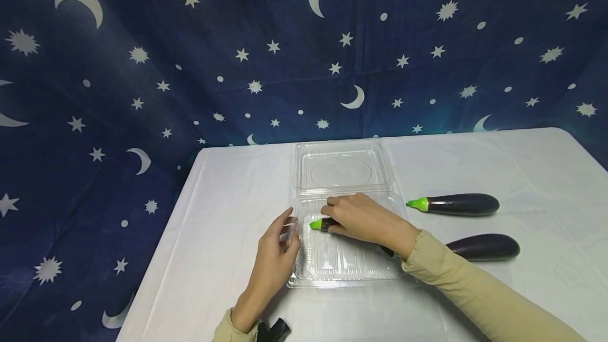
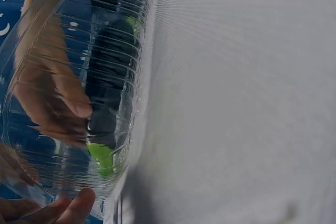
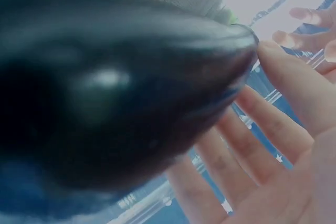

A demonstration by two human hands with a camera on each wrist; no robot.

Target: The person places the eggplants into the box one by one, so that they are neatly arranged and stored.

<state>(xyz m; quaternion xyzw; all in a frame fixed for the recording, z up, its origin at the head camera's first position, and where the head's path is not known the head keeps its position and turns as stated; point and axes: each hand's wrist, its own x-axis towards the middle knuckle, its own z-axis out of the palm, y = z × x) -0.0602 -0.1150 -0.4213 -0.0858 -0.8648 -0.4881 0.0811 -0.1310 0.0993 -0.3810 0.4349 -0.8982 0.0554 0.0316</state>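
Observation:
A clear plastic clamshell container lies with its lid (image 1: 339, 170) folded back and its ribbed base (image 1: 351, 263) nearer me. Inside the base, my right hand (image 1: 358, 218) grips an eggplant (image 1: 329, 224) near its neck, with the green stem (image 2: 102, 158) pointing left. The right wrist view shows the dark body of this eggplant large, thumb on one side and fingers on the other. My left hand (image 1: 275, 252) is at the base's left wall, its fingers spread apart and fingertips right at the plastic. The right hand and wrist cover most of the held eggplant from above.
To the right of the container lie two more eggplants, a farther one (image 1: 463, 205) and a nearer one (image 1: 484, 247), partly covered by the right sleeve (image 1: 475, 284). A white cloth covers the table (image 1: 228, 226). Behind hangs a dark blue curtain (image 1: 285, 15) with moons and stars.

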